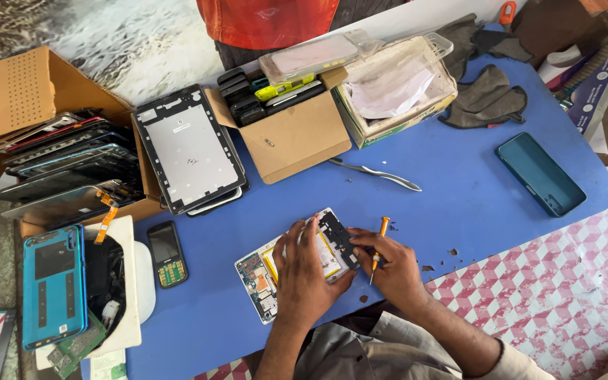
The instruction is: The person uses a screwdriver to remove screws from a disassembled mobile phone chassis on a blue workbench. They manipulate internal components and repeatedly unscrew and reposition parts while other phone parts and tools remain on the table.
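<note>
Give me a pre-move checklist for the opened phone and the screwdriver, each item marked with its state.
1. Left hand pressing the opened phone flat: ok.
2. Right hand has its grip on the orange screwdriver: ok.
3. Screwdriver tip seated in a screw: cannot tell.
4. Phone fully on the blue table: ok.
5. Tweezers lying apart from both hands: ok.
6. Loose bits beside the right hand: not ok.

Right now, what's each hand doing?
Left hand: open, lying flat on the opened phone.
Right hand: closed around the orange screwdriver, tip down.
</note>
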